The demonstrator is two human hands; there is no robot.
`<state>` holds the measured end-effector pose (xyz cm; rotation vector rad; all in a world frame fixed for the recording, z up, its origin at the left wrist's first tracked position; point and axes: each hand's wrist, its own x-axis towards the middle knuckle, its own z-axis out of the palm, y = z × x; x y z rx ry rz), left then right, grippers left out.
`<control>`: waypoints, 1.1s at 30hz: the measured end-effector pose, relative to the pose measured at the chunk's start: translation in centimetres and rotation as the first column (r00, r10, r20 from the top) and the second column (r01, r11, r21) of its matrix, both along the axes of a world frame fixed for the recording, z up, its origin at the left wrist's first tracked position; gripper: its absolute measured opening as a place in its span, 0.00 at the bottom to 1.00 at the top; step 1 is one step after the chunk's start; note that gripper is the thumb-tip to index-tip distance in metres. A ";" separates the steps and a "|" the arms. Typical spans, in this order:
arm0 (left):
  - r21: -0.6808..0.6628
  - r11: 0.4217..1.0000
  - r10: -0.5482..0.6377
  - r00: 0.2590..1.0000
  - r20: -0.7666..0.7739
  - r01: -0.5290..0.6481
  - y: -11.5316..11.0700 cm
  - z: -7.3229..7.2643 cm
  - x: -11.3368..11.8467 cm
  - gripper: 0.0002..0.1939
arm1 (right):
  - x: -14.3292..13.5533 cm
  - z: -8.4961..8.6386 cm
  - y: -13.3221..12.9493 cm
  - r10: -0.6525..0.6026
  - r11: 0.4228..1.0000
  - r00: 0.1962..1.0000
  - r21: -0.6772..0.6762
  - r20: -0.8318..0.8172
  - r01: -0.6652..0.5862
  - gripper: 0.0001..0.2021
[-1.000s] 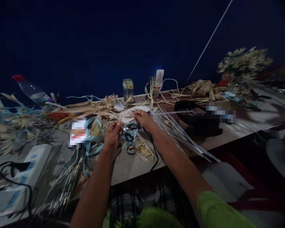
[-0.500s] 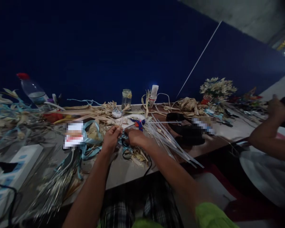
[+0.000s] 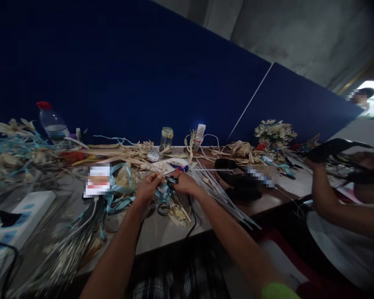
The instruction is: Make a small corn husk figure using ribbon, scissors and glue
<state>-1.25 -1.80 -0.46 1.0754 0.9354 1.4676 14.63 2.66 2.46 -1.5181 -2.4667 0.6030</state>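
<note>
My left hand (image 3: 148, 189) is closed in a pinch on a small pale piece, seemingly a dried husk strip; the fingers hide most of it. Close beside it, my right hand (image 3: 183, 183) is closed around black-handled scissors (image 3: 172, 181), whose blades I cannot make out. Under the hands lie light blue ribbon (image 3: 164, 196) and a heap of husk scraps (image 3: 179, 214). Just beyond them, a blue and red object (image 3: 182, 167) rests on a white sheet (image 3: 166, 164).
Clear plastic sticks (image 3: 220, 195) lie right of my hands. A jar (image 3: 166, 139) and a red-capped bottle (image 3: 51, 124) stand at the back. Wire stems (image 3: 68, 241) and a power strip (image 3: 21, 220) are left. A co-worker's arm (image 3: 327, 199) is at right, near a black band.
The camera view has shifted, so the table sits lower in the picture. My hands remain close together, slightly farther apart now. The co-worker's hands have moved with the black band.
</note>
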 end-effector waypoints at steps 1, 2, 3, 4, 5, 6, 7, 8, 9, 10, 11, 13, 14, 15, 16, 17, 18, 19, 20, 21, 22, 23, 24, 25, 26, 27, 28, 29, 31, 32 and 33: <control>-0.007 1.000 -0.019 1.000 -0.019 0.019 -0.1 0.1 0.0 0.14 | 0.7 0.3 0.2 0.020 1.000 0.999 -0.002 -0.028 -0.020 0.20; -0.012 0.999 -0.046 0.998 -0.042 0.045 -0.2 0.2 0.1 0.14 | 1.5 0.7 0.3 0.015 1.000 0.993 -0.003 -0.115 -0.016 0.20; -0.017 0.997 -0.077 0.995 -0.069 0.076 -0.3 0.2 0.1 0.14 | 2.3 1.1 0.5 -0.002 1.000 0.980 -0.028 -0.200 -0.004 0.20; -0.019 0.994 -0.106 0.990 -0.092 0.105 -0.4 0.2 0.1 0.15 | 3.0 1.6 0.6 -0.009 0.997 0.956 -0.080 -0.294 -0.015 0.21; -0.020 0.991 -0.134 0.984 -0.118 0.132 -0.5 0.3 0.2 0.15 | 3.8 2.1 0.7 -0.019 0.990 0.919 -0.137 -0.394 -0.038 0.22; -0.022 0.988 -0.155 0.977 -0.145 0.153 -0.7 0.4 0.2 0.15 | 4.5 2.6 0.6 -0.044 0.978 0.879 -0.198 -0.475 -0.058 0.23; -0.022 0.986 -0.166 0.971 -0.172 0.164 -0.8 0.4 0.2 0.15 | 5.2 3.2 0.6 -0.062 0.967 0.849 -0.242 -0.525 -0.079 0.24; -0.026 0.984 -0.177 0.963 -0.201 0.175 -0.9 0.5 0.2 0.15 | 5.8 3.8 0.4 -0.052 0.956 0.837 -0.269 -0.545 -0.116 0.26; -0.029 0.984 -0.178 0.956 -0.233 0.176 -1.0 0.7 0.3 0.15 | 6.4 4.4 0.2 -0.035 0.950 0.841 -0.280 -0.539 -0.140 0.27; -0.023 0.984 -0.178 0.949 -0.260 0.178 -1.0 0.8 0.3 0.14 | 7.0 4.9 0.0 -0.016 0.949 0.859 -0.278 -0.511 -0.148 0.27; -0.017 0.982 -0.184 0.939 -0.292 0.187 -1.1 0.9 0.3 0.14 | 7.5 5.4 -0.3 0.011 0.946 0.887 -0.283 -0.461 -0.159 0.27; -0.014 0.984 -0.173 0.926 -0.335 0.179 -1.1 1.0 0.3 0.13 | 8.1 6.1 -0.8 0.076 0.946 0.927 -0.269 -0.366 -0.184 0.27; -0.016 0.984 -0.170 0.920 -0.352 0.176 -1.0 0.9 0.3 0.13 | 8.4 6.3 -1.1 0.112 0.947 0.938 -0.250 -0.328 -0.200 0.27; -0.018 0.984 -0.169 0.915 -0.366 0.175 -0.9 0.8 0.4 0.12 | 8.5 6.4 -1.3 0.140 0.950 0.946 -0.230 -0.292 -0.212 0.26; -0.021 0.984 -0.171 0.908 -0.382 0.177 -0.9 0.7 0.4 0.12 | 8.6 6.5 -1.5 0.160 0.954 0.953 -0.209 -0.256 -0.216 0.25; -0.024 0.984 -0.174 0.901 -0.397 0.179 -0.8 0.6 0.4 0.11 | 8.7 6.6 -1.7 0.170 0.958 0.961 -0.191 -0.218 -0.213 0.25; -0.029 0.983 -0.178 0.892 -0.415 0.182 -0.7 0.4 0.4 0.10 | 8.8 6.6 -1.8 0.172 0.963 0.969 -0.177 -0.178 -0.204 0.25; -0.036 0.983 -0.180 0.882 -0.435 0.183 -0.7 0.3 0.4 0.10 | 8.8 6.6 -1.9 0.173 0.967 0.975 -0.166 -0.138 -0.195 0.25; -0.042 0.982 -0.181 0.870 -0.458 0.182 -0.7 0.2 0.4 0.10 | 8.9 6.6 -1.9 0.178 0.969 0.979 -0.155 -0.101 -0.192 0.25; -0.045 0.982 -0.181 0.858 -0.481 0.182 -0.6 0.1 0.4 0.09 | 8.9 6.7 -1.8 0.189 0.970 0.979 -0.143 -0.069 -0.198 0.25; -0.044 0.983 -0.178 0.845 -0.504 0.181 -0.6 0.0 0.4 0.09 | 9.0 6.7 -1.8 0.210 0.967 0.977 -0.137 -0.040 -0.214 0.25; -0.038 0.983 -0.173 0.835 -0.523 0.181 -0.6 0.0 0.4 0.09 | 9.0 6.7 -1.7 0.232 0.964 0.973 -0.131 -0.014 -0.232 0.24; -0.031 0.983 -0.169 0.827 -0.536 0.181 -0.5 -0.1 0.4 0.09 | 9.1 6.7 -1.6 0.250 0.961 0.968 -0.128 0.009 -0.247 0.24; -0.024 0.983 -0.168 0.823 -0.543 0.184 -0.5 -0.1 0.4 0.08 | 9.1 6.7 -1.6 0.262 0.958 0.965 -0.125 0.028 -0.257 0.23; -0.020 0.982 -0.169 0.821 -0.545 0.189 -0.5 -0.2 0.4 0.08 | 9.1 6.7 -1.6 0.270 0.957 0.962 -0.124 0.045 -0.263 0.23; -0.021 0.981 -0.172 0.821 -0.544 0.192 -0.4 -0.3 0.4 0.08 | 9.1 6.6 -1.6 0.274 0.956 0.960 -0.124 0.058 -0.265 0.23; -0.024 0.980 -0.179 0.820 -0.543 0.198 -0.3 -0.4 0.4 0.08 | 9.1 6.6 -1.7 0.278 0.955 0.958 -0.125 0.066 -0.269 0.23; -0.028 0.978 -0.187 0.819 -0.543 0.205 -0.3 -0.4 0.4 0.08 | 9.1 6.6 -1.7 0.284 0.954 0.956 -0.125 0.071 -0.274 0.23; -0.029 0.975 -0.200 0.813 -0.546 0.221 -0.2 -0.6 0.4 0.08 | 9.0 6.7 -1.9 0.297 0.949 0.952 -0.133 0.077 -0.285 0.23; -0.027 0.974 -0.203 0.812 -0.548 0.226 -0.2 -0.7 0.4 0.09 | 9.0 6.7 -2.0 0.300 0.948 0.951 -0.139 0.080 -0.288 0.23; -0.025 0.973 -0.205 0.809 -0.551 0.229 -0.2 -0.7 0.4 0.09 | 9.0 6.7 -2.1 0.302 0.946 0.949 -0.146 0.087 -0.288 0.23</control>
